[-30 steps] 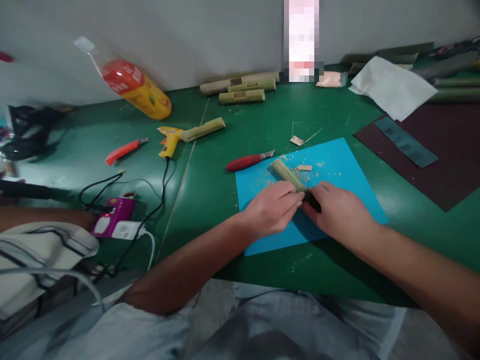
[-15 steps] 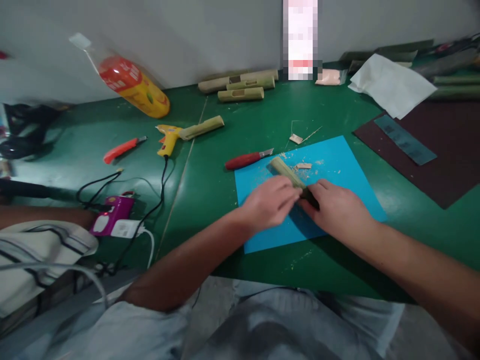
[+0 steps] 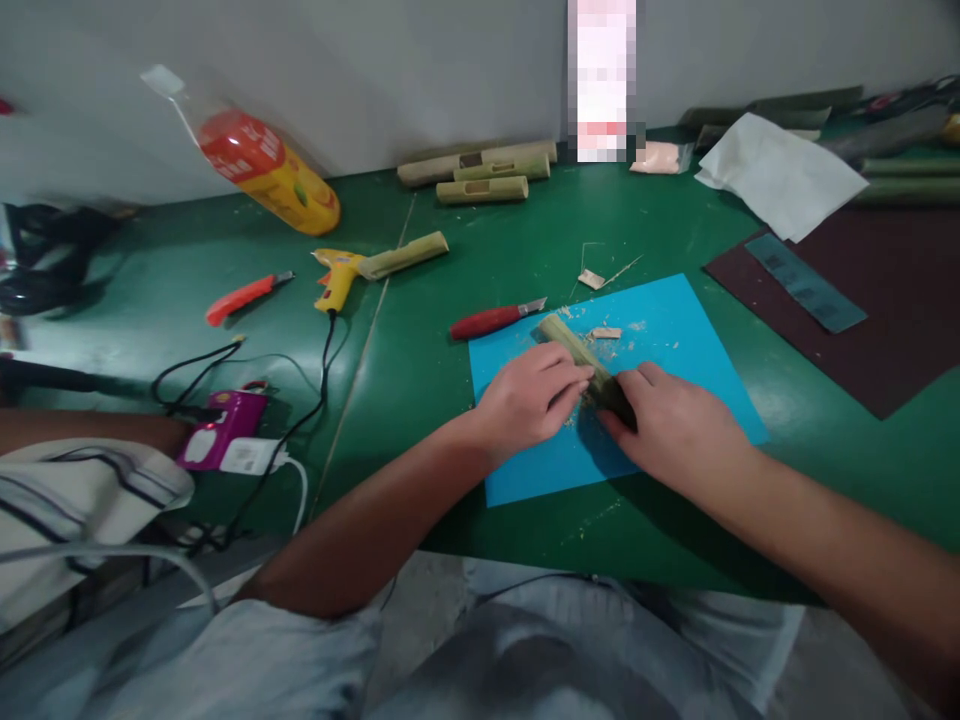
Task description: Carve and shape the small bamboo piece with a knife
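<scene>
A short green bamboo piece (image 3: 568,342) lies slanted on a blue sheet (image 3: 675,330) scattered with shavings. My left hand (image 3: 525,400) rests on its left side with fingers curled over it. My right hand (image 3: 675,430) grips its near, darker end (image 3: 611,395) with closed fingers. A red-handled knife (image 3: 491,321) lies just left of the blue sheet, a short way beyond my left hand.
On the green table (image 3: 465,260) lie a yellow glue gun (image 3: 337,278) with a bamboo piece (image 3: 403,256), an orange cutter (image 3: 244,297), a bottle (image 3: 262,170), more bamboo tubes (image 3: 480,172) by the wall, white paper (image 3: 780,175) and a dark mat (image 3: 885,300). Cables and a purple device (image 3: 225,440) sit left.
My left hand has slid a little away from me along the bamboo piece. My right hand holds the same end, nearly still.
</scene>
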Tool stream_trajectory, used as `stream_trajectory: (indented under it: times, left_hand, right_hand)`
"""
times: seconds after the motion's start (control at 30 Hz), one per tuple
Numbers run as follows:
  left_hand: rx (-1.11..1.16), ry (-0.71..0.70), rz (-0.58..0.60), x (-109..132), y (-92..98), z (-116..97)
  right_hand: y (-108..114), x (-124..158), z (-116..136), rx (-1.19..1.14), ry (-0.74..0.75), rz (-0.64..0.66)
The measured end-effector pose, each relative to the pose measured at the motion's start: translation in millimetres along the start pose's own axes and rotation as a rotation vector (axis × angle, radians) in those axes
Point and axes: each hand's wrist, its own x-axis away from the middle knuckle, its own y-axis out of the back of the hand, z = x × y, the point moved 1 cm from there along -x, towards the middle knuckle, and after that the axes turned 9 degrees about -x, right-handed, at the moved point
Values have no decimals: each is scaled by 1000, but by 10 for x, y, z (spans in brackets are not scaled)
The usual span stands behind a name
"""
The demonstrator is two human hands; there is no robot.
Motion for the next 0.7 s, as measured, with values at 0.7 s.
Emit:
stream_trajectory:
  times: [0.7]
  left_hand:
    - [-53, 64, -83, -59, -1, 76]
  right_hand:
    - [-213, 139, -197, -173, 46, -330]
